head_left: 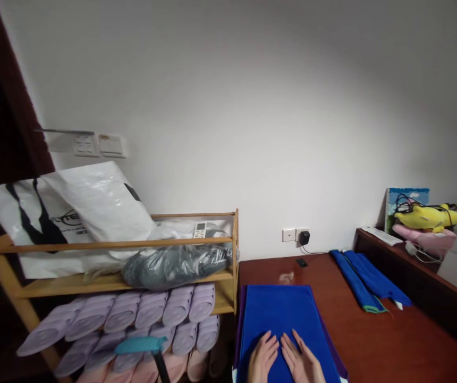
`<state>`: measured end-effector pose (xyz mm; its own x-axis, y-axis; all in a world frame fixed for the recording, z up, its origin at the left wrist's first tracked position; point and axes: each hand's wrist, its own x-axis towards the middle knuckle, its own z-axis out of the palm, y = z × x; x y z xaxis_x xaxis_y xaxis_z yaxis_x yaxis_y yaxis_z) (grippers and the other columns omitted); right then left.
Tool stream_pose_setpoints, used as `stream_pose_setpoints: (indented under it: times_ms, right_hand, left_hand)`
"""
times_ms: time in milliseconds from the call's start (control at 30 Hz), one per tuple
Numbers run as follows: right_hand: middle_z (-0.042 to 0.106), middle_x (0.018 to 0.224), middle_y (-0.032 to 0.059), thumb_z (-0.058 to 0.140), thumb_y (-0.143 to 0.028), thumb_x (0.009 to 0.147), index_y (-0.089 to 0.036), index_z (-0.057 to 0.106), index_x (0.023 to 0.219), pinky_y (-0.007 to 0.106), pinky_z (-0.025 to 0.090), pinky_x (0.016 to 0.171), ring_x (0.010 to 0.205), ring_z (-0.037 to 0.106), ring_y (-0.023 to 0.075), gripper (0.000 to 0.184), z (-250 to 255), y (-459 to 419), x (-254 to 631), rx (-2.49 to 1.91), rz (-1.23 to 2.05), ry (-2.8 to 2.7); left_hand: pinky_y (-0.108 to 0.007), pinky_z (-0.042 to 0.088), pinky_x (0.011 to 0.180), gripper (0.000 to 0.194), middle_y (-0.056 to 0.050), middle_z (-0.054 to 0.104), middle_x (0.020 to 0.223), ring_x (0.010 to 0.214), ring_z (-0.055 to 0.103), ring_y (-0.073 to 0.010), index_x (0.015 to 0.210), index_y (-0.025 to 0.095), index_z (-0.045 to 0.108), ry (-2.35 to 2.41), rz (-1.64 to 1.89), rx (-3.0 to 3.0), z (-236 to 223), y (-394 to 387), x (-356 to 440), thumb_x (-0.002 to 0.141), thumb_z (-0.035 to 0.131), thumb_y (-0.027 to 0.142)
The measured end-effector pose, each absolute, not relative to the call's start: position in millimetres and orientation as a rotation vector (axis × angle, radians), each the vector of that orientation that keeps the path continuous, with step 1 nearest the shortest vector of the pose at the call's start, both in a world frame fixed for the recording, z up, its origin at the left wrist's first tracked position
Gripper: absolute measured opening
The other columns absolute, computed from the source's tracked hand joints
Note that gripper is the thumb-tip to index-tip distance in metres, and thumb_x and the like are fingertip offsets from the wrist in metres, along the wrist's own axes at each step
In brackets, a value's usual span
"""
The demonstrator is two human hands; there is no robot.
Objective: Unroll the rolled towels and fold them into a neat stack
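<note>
A blue cloth (280, 308) lies flat on the reddish-brown desk, on top of a purple cloth (324, 332) whose edges show at both sides. My left hand (264, 355) rests on the blue cloth with its fingers stretched out. Beside it, my right hand (301, 357) also lies on the cloth, fingers extended and thumb apart. The fingertips of both hands are close together near the middle of the cloth. Neither hand holds anything. Two folded blue cloths (372, 279), one with a green edge, lie apart to the right.
Left of the desk (415, 343) stands a wooden rack (133, 246) with bags, a remote control (200, 230) and rows of lilac slippers (125, 313). A turquoise-topped handle (141, 344) stands before it. A raised ledge at right bears a yellow plush toy (423, 217). A black plug (304, 238) is in the wall.
</note>
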<state>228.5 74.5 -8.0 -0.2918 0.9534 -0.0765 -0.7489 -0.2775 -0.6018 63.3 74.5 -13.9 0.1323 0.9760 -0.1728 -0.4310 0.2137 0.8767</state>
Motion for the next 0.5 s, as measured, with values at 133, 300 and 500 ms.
stream_pose_setpoints:
  times_ms: [133,300,500]
  right_hand:
    - [0.065,0.118,0.0044,0.063,-0.054,0.069,-0.033,0.066,0.106,0.047,0.025,0.113,0.123,0.047,0.0243,0.043,1,58,264,-0.528,1.780,-0.539]
    - [0.065,0.117,0.0055,0.067,-0.055,0.065,-0.033,0.067,0.102,0.047,0.031,0.111,0.122,0.049,0.0263,0.043,-6,44,303,-0.665,1.710,-0.534]
    - [0.059,0.126,0.0115,0.071,-0.060,0.056,-0.024,0.054,0.121,0.047,0.037,0.106,0.124,0.046,0.0300,0.076,-16,32,317,-1.049,1.341,-0.689]
  left_hand:
    - [-0.045,0.031,0.108,0.054,-0.004,0.056,0.130,0.128,0.041,-0.0259,0.118,0.038,0.056,0.627,1.227,0.693,-10,63,32,0.068,0.057,0.059]
    - [-0.047,0.035,0.105,0.062,-0.006,0.053,0.134,0.129,0.040,-0.0269,0.129,0.037,0.046,0.746,1.253,0.752,-7,52,19,0.073,0.049,0.064]
    - [-0.039,0.038,0.105,0.051,-0.003,0.043,0.142,0.129,0.040,-0.0225,0.134,0.032,0.042,1.296,1.207,1.603,-31,31,22,0.086,0.042,0.047]
